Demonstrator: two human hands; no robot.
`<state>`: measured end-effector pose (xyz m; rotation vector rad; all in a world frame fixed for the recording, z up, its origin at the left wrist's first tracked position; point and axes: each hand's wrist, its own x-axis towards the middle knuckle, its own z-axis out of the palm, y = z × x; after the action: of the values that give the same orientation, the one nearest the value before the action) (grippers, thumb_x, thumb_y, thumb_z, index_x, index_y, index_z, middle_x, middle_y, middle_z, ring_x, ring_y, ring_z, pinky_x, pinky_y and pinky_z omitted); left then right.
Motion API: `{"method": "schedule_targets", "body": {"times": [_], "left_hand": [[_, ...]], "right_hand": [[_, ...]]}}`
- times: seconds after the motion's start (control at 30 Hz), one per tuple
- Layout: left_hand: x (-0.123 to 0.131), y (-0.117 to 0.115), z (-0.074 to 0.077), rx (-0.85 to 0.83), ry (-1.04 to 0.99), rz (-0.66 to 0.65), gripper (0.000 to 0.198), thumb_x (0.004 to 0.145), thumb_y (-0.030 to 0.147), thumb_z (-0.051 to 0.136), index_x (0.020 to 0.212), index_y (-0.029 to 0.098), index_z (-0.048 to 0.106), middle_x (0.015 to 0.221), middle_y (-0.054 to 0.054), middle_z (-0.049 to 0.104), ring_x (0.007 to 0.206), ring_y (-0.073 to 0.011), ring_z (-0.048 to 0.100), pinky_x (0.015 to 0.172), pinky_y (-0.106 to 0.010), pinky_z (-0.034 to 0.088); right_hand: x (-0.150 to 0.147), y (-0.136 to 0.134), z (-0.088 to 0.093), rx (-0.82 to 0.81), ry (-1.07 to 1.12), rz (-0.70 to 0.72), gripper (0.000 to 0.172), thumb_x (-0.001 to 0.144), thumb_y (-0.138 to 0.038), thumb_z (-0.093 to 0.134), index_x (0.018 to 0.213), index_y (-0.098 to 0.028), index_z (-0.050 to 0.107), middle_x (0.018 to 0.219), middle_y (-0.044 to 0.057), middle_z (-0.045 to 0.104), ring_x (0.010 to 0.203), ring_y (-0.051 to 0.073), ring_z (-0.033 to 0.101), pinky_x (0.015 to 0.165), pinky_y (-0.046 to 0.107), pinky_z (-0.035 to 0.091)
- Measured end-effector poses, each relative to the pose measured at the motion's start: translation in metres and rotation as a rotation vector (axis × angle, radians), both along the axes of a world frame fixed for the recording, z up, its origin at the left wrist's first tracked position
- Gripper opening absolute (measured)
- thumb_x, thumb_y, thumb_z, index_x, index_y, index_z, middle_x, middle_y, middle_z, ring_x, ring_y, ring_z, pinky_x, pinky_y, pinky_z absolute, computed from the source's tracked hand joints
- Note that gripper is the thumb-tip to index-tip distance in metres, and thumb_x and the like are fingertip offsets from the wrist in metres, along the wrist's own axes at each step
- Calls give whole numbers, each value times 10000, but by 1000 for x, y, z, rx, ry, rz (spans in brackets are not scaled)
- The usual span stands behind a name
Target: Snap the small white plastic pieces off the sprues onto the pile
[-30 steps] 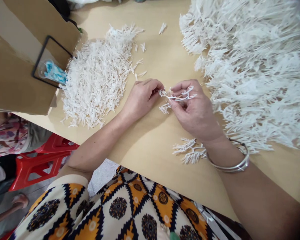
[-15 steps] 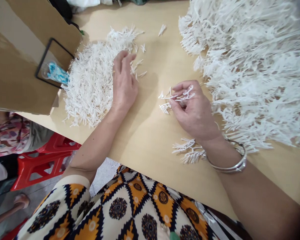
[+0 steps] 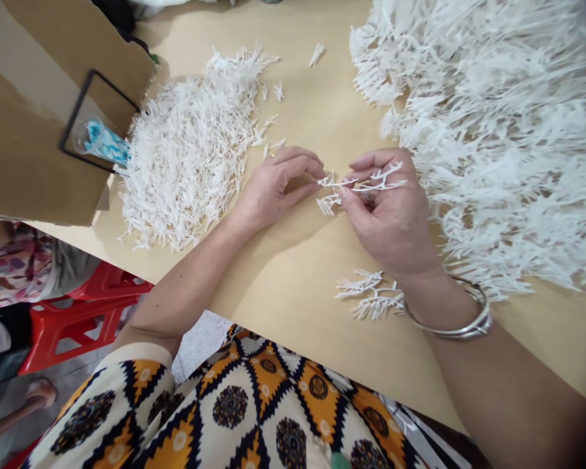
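Pinched in my right hand is a thin white branched plastic sprig, its forked ends sticking out on both sides of the fingers. My left hand meets it from the left, thumb and fingertips closed at the sprig's left tip. A small tufted end of white plastic hangs just below that tip. On the table under my right wrist lies another white branched sprig. Left of my left hand spreads a pile of small white tufted pieces. To the right is a larger heap of long white branched sprigs.
A cardboard box stands at the left, with a black wire frame and a clear cup holding something blue and white beside it. A few loose white pieces lie on the tabletop. Red stools and a seated person are at lower left.
My left hand has moved right from the small pile to the sprig, and its fingers have closed at the tip. My right hand still holds the sprig, shifted slightly right.
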<state>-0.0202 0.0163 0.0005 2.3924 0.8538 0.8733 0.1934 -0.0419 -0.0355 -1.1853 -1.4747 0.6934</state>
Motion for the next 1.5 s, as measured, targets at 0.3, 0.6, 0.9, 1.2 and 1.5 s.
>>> {"method": "schedule_targets", "body": {"times": [0.3,0.6,0.9,1.2,1.5], "left_hand": [[7,-8,-1,-135,-47,72,191,1055,378,604,960,215,634,778,2,680,656,-112,601,631,-290,471],[19,-7,-7,58,180,271,99,1017,180,556,952,215,622,851,-17,714,803,-162,659,845,-358,491],[-7,17,-12,-17,58,563,203,1059,374,552,898,251,566,791,-13,629,814,-200,628,857,-359,481],[-32,36,-33,149,-54,563,340,1070,482,534,1364,317,494,1250,-116,627,1263,-261,586,1053,-446,480],[-14,19,-13,323,-6,524,392,1092,587,456,971,237,584,1375,-114,531,1164,-206,544,1080,-495,485]], "right_hand": [[-2,0,-6,25,12,3,382,869,-237,801,1203,-323,636,979,20,705,703,170,670,628,364,597],[-7,-1,-3,32,-64,57,333,927,-220,702,1226,-328,605,1047,41,700,828,217,711,755,435,642],[-6,-11,17,-84,-142,115,366,908,-145,629,1235,-291,556,1042,42,690,907,229,713,849,445,621],[-10,-3,-11,3,87,8,367,883,-290,778,1199,-327,595,948,15,663,699,176,636,598,357,541],[-8,-2,8,-82,293,-8,296,907,-392,761,1085,-333,532,950,-13,640,570,125,547,533,351,536]]}}
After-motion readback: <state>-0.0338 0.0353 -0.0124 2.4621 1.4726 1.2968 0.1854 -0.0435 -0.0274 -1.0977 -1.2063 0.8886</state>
